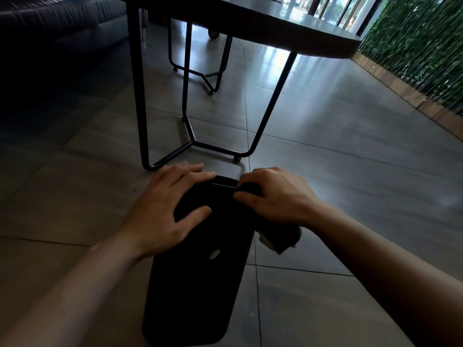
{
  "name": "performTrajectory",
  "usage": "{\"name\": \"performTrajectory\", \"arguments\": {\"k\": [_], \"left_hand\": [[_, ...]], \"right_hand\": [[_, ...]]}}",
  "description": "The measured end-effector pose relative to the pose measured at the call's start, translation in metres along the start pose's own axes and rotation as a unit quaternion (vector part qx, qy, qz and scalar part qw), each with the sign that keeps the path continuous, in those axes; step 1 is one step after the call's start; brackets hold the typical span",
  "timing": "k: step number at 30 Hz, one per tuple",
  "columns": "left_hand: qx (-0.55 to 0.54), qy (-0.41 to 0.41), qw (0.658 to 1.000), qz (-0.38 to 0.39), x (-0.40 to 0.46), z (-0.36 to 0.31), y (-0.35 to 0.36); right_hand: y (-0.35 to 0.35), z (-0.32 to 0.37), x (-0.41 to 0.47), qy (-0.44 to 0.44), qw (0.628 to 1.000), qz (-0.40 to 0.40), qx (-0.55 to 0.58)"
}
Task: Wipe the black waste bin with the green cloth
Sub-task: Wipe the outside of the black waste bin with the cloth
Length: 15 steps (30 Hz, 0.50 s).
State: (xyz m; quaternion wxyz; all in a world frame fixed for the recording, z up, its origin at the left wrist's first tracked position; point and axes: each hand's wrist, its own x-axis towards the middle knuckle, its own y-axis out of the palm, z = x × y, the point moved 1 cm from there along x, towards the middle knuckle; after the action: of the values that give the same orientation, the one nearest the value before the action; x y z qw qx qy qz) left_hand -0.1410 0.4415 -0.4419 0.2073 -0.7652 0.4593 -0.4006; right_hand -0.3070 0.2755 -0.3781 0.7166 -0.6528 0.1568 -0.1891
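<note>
The black waste bin [198,284] stands on the tiled floor right below me, a small pale spot on its top face. My left hand [165,209] lies spread over the bin's upper left part, thumb pressed on the top. My right hand [273,196] grips the far right edge of the bin, fingers curled. A dark bunched cloth [280,237] with a pale corner hangs under my right wrist, held in that hand; it looks almost black in this dim light.
A dark table [275,23] on thin black metal legs [190,144] stands just beyond the bin. A dark sofa [57,26] is at the far left. A green plant wall [426,46] with a wooden base runs along the right.
</note>
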Motion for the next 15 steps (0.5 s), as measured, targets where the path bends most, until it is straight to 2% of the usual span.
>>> {"name": "performTrajectory", "arguments": {"k": [3, 5, 7, 9, 11, 12, 15], "left_hand": [[0.034, -0.024, 0.999, -0.004, 0.003, 0.012, -0.002], [0.027, -0.042, 0.999, -0.009, 0.002, 0.021, -0.006], [0.034, -0.056, 0.998, -0.018, 0.001, 0.03, -0.009], [0.034, -0.069, 0.997, -0.022, 0.002, 0.035, -0.011], [0.028, -0.07, 0.997, -0.016, 0.005, 0.036, -0.012], [0.022, -0.07, 0.997, -0.011, 0.006, 0.035, -0.012], [0.007, -0.066, 0.998, -0.003, 0.005, 0.033, -0.012]], "right_hand": [[0.003, 0.011, 0.006, 0.004, 0.999, -0.032, 0.018], [0.004, 0.012, -0.001, 0.008, 0.991, -0.091, 0.095], [0.006, 0.019, -0.009, -0.001, 0.958, -0.18, 0.223], [0.013, 0.032, -0.015, -0.023, 0.918, -0.275, 0.286], [0.032, 0.049, -0.015, -0.055, 0.897, -0.333, 0.287], [0.046, 0.058, -0.015, -0.074, 0.898, -0.338, 0.272], [0.1, 0.074, -0.021, -0.142, 0.94, -0.283, 0.128]]}}
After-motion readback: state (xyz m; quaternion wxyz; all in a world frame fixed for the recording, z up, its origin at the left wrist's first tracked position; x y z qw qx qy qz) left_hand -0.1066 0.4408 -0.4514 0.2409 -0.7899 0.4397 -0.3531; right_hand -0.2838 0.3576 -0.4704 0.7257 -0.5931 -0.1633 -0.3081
